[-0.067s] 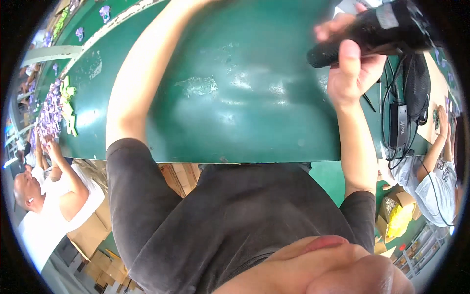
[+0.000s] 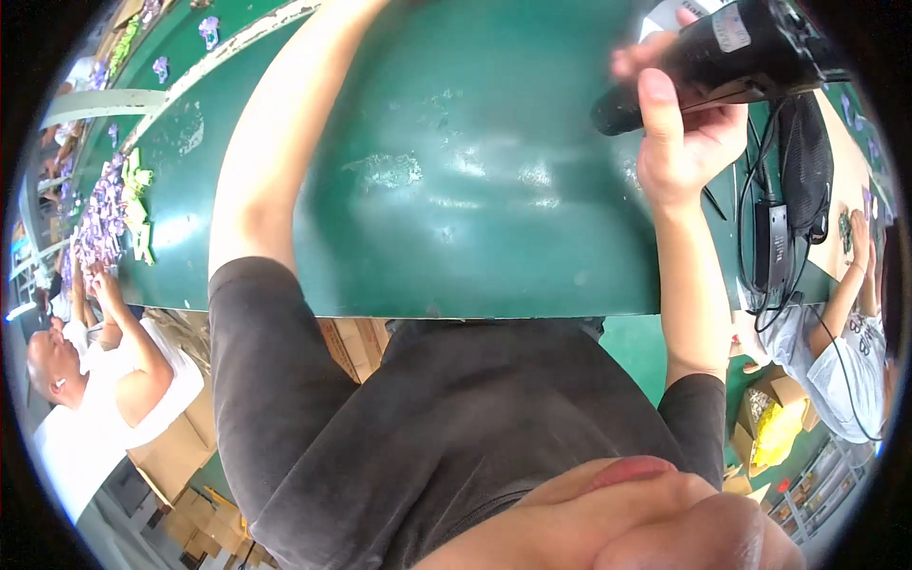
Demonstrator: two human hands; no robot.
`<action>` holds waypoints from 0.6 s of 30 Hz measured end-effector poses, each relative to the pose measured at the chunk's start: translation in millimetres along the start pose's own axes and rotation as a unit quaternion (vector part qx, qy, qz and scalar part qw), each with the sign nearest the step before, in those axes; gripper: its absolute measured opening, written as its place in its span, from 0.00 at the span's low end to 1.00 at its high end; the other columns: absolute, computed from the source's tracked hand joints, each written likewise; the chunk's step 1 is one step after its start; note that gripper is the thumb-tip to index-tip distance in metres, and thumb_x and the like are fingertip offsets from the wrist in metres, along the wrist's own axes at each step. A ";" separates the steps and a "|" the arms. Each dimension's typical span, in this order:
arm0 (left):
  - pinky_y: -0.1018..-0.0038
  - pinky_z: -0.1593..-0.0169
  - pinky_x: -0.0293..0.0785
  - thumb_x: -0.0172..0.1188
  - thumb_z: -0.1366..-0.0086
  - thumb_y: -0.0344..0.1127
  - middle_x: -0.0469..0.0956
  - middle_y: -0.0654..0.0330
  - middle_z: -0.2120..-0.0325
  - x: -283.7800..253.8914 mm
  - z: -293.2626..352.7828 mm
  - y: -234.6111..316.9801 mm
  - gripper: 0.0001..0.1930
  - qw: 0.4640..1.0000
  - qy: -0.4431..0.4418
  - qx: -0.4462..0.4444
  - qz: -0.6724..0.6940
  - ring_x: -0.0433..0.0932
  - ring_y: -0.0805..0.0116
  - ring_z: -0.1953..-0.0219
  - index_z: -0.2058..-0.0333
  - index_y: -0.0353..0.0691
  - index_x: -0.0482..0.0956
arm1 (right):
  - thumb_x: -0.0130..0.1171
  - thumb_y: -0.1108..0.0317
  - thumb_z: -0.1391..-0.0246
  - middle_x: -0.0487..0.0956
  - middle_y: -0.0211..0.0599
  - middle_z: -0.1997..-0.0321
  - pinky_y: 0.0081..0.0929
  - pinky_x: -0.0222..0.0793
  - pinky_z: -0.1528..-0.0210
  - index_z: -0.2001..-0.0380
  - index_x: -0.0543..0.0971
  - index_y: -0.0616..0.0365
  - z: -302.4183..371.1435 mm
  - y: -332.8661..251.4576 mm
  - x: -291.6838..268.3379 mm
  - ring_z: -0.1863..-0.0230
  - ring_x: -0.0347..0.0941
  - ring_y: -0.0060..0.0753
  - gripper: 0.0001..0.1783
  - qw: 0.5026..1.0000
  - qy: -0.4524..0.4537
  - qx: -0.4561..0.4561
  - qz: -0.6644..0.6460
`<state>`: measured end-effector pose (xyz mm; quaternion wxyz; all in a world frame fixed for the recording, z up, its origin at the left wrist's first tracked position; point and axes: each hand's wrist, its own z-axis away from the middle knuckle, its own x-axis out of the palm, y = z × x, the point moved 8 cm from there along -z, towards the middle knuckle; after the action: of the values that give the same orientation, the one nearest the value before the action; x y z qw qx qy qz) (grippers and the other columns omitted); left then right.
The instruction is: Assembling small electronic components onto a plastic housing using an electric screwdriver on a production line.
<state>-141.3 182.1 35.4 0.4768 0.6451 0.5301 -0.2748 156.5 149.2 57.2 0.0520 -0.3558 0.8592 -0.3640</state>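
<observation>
My right hand point(image 2: 692, 142) is at the far right over the green table. Its fingers are closed round a black, roughly cylindrical device point(image 2: 731, 71) with a pale label, a narrower dark end pointing left and a broader end on the right. The device is held above the tabletop and its exact kind cannot be made out. Behind it shows part of a white object point(image 2: 670, 13), mostly hidden by my fingers. My left forearm point(image 2: 285, 114) reaches away across the table, and my left hand lies beyond the top edge of the picture.
On the green tabletop point(image 2: 456, 256), right of my arm, lie a black adapter point(image 2: 772, 242) with looped cables and a black mesh pouch point(image 2: 806, 171). Purple pieces point(image 2: 100, 214) and light-green pieces point(image 2: 138, 209) are heaped left, where a co-worker point(image 2: 114, 380) sits. Another person point(image 2: 822, 356) works right.
The black device has turned slightly in my right hand, and its narrow end has shifted a little left. My left forearm has slid slightly, taking the hand out of the picture.
</observation>
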 end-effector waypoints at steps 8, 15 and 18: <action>0.55 0.38 0.71 0.69 0.44 0.57 0.77 0.39 0.46 35.2 -60.5 19.4 0.40 0.993 -0.089 -0.026 -0.079 0.76 0.44 0.42 0.41 0.33 0.74 | 0.60 0.74 0.39 0.79 0.37 0.65 0.28 0.74 0.64 0.45 0.73 0.68 -11.9 -9.0 0.5 0.70 0.76 0.29 0.19 0.988 0.048 0.144 0.006; 0.58 0.39 0.72 0.73 0.51 0.44 0.78 0.39 0.50 10.1 37.4 127.3 0.35 0.989 0.039 0.079 0.116 0.77 0.42 0.45 0.47 0.28 0.75 | 0.50 0.52 0.43 0.76 0.44 0.66 0.40 0.66 0.51 0.67 0.79 0.64 -44.6 -61.4 -121.6 0.61 0.70 0.38 0.22 0.987 0.023 0.039 -0.153; 0.59 0.37 0.72 0.74 0.52 0.37 0.70 0.41 0.45 7.7 114.8 168.5 0.36 0.942 0.016 0.247 0.226 0.74 0.41 0.44 0.45 0.29 0.71 | 0.50 0.53 0.43 0.76 0.43 0.66 0.40 0.66 0.52 0.66 0.79 0.64 -38.1 -55.8 -172.9 0.62 0.70 0.38 0.21 0.989 0.020 0.053 -0.138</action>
<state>37.6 84.1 38.0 0.3439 0.8494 0.2936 -0.2721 303.5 257.1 92.7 0.0033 -0.4606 0.7822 -0.4195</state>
